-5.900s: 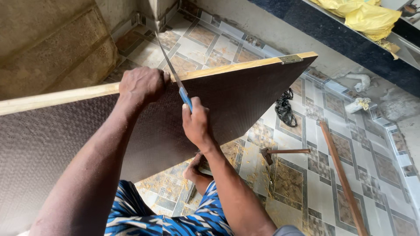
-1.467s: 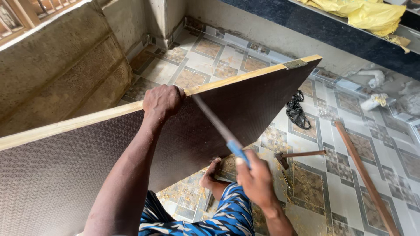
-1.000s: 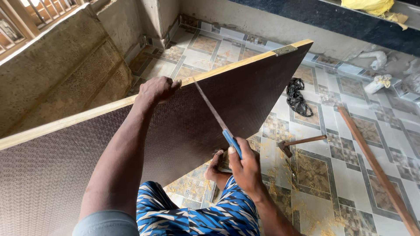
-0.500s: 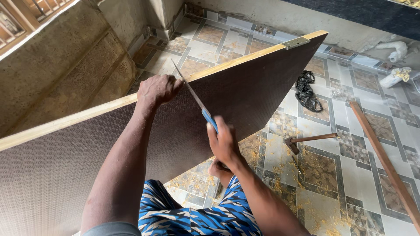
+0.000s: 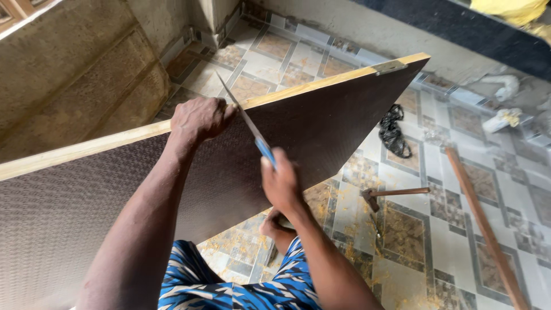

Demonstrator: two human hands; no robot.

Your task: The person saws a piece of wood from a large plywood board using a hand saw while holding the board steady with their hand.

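A large dark brown board (image 5: 321, 132) with a pale wooden top edge stands tilted on its edge across the view. My left hand (image 5: 198, 117) grips that top edge. My right hand (image 5: 280, 183) is shut on the blue handle of a handsaw (image 5: 247, 123), whose thin blade runs up and away and meets the board's top edge just right of my left hand. The blade's tip reaches past the edge. A foot shows under the board's lower edge.
A hammer (image 5: 396, 193) lies on the patterned tile floor to the right, with sawdust scattered around it. A long wooden strip (image 5: 482, 227) lies further right, a black coiled cord (image 5: 393, 132) beyond the board. A concrete wall stands at left.
My right hand has pushed the saw forward and up through the board's edge after drawing it back a second ago. My left hand has stayed on the edge.
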